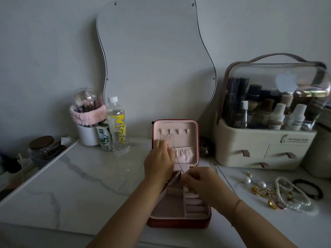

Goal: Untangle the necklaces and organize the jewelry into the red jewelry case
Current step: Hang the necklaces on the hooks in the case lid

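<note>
The red jewelry case [179, 223] lies open on the marble top, its pink lid [192, 129] upright with small hooks. A thin silver necklace [174, 149] hangs from a hook down the lid. My left hand [159, 161] is at the lid's lower left with its fingers curled by the chain near the hooks. My right hand [200, 178] pinches the chain's lower end over the case's back edge. More jewelry lies to the right: pearl strands [292, 194], gold pieces [263, 193], pearl earrings [247, 180] and a black hair tie [309, 188].
A cream cosmetics organizer [265, 145] with a clear dome stands at the back right. A water bottle [117, 126], a milk carton [104, 138] and a brush holder [88, 119] stand back left. A wavy mirror [152, 59] hangs behind. A jar [42, 145] sits far left.
</note>
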### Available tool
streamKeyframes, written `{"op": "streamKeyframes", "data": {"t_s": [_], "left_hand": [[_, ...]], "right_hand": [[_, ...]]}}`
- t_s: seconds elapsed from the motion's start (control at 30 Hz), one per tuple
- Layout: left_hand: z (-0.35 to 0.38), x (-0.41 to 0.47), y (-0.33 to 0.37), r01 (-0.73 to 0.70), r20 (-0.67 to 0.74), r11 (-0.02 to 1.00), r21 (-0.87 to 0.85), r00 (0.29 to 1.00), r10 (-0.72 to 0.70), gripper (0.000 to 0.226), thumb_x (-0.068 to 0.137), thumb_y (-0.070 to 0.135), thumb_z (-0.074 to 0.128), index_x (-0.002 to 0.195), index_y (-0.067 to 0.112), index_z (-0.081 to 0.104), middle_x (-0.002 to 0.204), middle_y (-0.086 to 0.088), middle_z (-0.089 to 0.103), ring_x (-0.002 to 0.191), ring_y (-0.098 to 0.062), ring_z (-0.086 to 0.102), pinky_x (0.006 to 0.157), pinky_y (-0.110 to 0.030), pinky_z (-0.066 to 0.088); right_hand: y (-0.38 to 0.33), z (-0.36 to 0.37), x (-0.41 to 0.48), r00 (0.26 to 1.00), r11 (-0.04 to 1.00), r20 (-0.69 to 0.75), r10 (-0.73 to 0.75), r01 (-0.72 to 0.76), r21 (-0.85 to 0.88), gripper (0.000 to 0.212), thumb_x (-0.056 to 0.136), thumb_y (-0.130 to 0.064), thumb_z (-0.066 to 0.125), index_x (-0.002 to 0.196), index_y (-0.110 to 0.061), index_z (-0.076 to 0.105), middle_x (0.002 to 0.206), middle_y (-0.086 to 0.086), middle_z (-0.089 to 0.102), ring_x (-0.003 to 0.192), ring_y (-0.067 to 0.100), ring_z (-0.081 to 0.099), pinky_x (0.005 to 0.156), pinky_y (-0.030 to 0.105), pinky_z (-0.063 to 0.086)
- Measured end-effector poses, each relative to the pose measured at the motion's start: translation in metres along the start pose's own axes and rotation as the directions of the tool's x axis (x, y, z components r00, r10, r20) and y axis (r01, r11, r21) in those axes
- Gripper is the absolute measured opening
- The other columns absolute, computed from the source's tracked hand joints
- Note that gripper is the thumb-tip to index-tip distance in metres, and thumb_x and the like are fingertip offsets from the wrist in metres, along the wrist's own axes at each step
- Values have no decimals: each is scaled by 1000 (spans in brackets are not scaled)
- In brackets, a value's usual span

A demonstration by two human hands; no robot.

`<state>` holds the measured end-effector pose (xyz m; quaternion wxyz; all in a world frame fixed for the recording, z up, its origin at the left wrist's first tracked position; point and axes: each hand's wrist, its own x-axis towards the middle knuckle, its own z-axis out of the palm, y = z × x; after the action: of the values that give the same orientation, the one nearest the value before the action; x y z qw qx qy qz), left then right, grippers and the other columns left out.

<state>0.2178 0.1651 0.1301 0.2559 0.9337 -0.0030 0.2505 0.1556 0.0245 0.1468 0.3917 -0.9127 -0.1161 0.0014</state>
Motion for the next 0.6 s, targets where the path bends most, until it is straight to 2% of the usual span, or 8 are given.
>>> {"op": "streamKeyframes", "data": {"t_s": [0.07,0.13,0.23,0.33,0.43,0.53,0.6], "left_hand": [[-1,0,2,22,17,999,40,1000,-23,54,87,41,11,95,10,54,110,-10,48,90,-33,58,69,-39,44],[1,2,0,29,39,999,43,999,-31,40,98,31,23,95,8,56,112,-11,45,92,-33,58,73,-39,46],[0,3,-4,49,26,992,-113,999,-46,40,101,27,26,90,6,58,112,-12,48,90,-35,57,74,-40,46],[-5,-1,-2,44,-65,966,-254,996,-63,48,92,32,23,86,3,60,117,-16,57,88,-38,56,72,-42,45],[-8,-3,0,33,-123,947,-319,989,-76,47,93,28,26,84,-1,62,104,-20,61,85,-39,55,69,-39,40],[-7,-2,-2,47,-126,946,-322,988,-92,50,87,30,25,82,0,64,99,-16,60,84,-36,55,69,-40,43],[-6,-2,-3,53,-127,939,-339,987,-101,50,86,30,24,82,0,64,97,-14,60,83,-35,55,69,-40,44]], "right_hand": [[-12,-10,2,1000,984,11,1,-3,177,25,94,-24,53,79,-11,68,63,-3,61,55,5,53,58,18,46],[-23,-20,12,999,931,-33,-11,23,365,22,95,-21,51,82,-13,67,67,0,65,58,5,58,62,16,49],[-35,-33,37,985,869,-168,-42,119,480,22,96,-13,49,86,-7,68,71,6,67,57,4,60,58,12,48],[-43,-37,63,972,861,-224,-78,179,476,23,96,-9,49,88,0,68,72,9,68,58,8,62,57,12,48],[-43,-30,83,955,907,-268,-125,220,360,25,95,-7,49,85,5,69,74,10,69,57,6,62,58,14,50],[-35,-18,97,962,940,-250,-106,179,292,25,96,-11,49,88,2,70,79,8,71,66,12,68,70,27,59],[-28,-10,102,974,959,-202,-103,151,242,24,96,-15,51,90,-2,70,81,8,72,72,18,70,76,37,59]]}}
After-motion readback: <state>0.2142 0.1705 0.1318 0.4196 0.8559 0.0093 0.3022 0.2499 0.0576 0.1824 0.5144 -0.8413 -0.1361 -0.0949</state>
